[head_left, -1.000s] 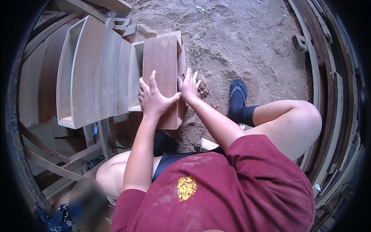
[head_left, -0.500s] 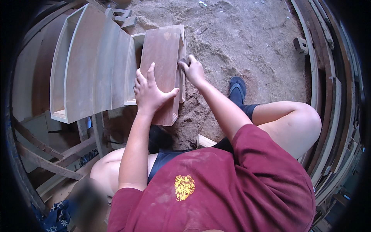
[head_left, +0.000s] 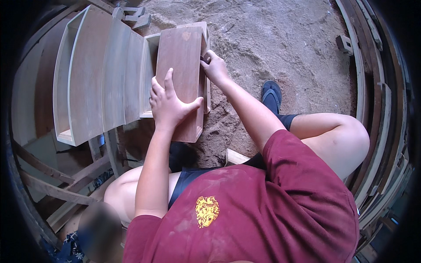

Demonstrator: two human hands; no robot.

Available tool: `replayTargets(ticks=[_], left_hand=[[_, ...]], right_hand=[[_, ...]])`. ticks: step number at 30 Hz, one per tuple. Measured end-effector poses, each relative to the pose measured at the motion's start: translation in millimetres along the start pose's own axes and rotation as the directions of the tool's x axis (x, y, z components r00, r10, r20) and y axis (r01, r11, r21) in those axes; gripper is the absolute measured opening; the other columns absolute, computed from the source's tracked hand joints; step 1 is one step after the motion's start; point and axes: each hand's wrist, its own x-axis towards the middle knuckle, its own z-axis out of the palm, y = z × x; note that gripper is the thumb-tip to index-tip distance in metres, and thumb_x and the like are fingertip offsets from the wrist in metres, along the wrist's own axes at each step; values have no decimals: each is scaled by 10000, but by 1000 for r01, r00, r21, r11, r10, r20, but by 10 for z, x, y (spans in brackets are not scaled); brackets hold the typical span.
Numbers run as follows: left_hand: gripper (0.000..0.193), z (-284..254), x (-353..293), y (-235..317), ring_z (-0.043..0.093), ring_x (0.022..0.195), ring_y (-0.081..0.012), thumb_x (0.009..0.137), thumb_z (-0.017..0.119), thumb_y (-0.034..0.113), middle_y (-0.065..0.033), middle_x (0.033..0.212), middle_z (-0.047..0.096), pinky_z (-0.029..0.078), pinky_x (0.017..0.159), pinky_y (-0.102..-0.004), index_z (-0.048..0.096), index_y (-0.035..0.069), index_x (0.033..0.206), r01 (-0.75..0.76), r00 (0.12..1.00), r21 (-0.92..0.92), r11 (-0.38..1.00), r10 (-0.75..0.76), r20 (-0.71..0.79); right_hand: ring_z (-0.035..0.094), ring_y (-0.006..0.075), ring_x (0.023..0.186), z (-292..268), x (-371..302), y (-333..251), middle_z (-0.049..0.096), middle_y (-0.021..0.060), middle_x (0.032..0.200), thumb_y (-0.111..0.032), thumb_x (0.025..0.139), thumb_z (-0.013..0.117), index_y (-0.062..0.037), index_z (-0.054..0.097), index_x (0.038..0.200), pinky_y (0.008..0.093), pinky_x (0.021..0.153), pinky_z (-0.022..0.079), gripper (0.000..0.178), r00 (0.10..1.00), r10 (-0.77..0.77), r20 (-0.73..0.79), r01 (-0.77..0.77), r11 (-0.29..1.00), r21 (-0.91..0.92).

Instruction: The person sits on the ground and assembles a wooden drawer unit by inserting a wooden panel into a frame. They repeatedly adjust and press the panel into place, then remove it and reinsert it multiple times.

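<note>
A narrow wooden drawer (head_left: 177,48) lies on its side in front of me, its reddish-brown panel facing up and its hollow toward the right. Across that panel my left hand (head_left: 166,103) rests with fingers spread and thumb near the right edge, holding nothing. My right hand (head_left: 215,69) is closed at the drawer's right edge, toward the far end. Between its fingers shows a small dark piece (head_left: 204,60) that looks like folded sandpaper, pressed to the wood. The fingers partly cover it.
Several similar wooden drawers (head_left: 90,74) stand in a row at the left, over a wooden frame (head_left: 57,186). Long boards (head_left: 381,131) are stacked along the right. Sandy, dusty ground (head_left: 280,44) lies beyond, with wood offcuts (head_left: 136,18) at the far left. Part of another person shows at lower left.
My right hand has moved slightly up and left along the drawer's edge with the dark piece. My left hand stays spread on the panel. The whole view has shifted a little.
</note>
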Motion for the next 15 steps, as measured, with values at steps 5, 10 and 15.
replayTargets(ticks=[5, 10, 15], left_hand=[[1254, 52, -62, -80, 366, 1430, -527, 625, 862, 652, -357, 1560, 268, 346, 1158, -585, 211, 259, 1622, -3, 1000, 32, 999, 4, -21], [1259, 65, -40, -29, 389, 1409, -534, 624, 862, 657, -368, 1542, 284, 352, 1154, -584, 213, 253, 1624, -37, 999, 29, 999, 38, -36], [1227, 76, -80, -61, 396, 1401, -537, 633, 861, 646, -375, 1527, 300, 360, 1144, -587, 244, 244, 1613, -15, 999, 37, 999, 16, -36]], right_hand=[[723, 409, 940, -42, -300, -61, 744, 207, 959, -304, 903, 781, -69, 603, 1107, 500, 801, 563, 359, 995, 63, 80, -58, 996, -64], [723, 405, 955, 45, 267, 0, 741, 225, 994, -278, 885, 784, -58, 616, 1090, 488, 814, 567, 345, 996, 23, -92, -25, 1000, -19], [732, 414, 871, -51, -247, 110, 729, 230, 882, -388, 909, 781, -24, 576, 974, 473, 763, 559, 422, 997, 25, 67, -26, 1000, 6]])
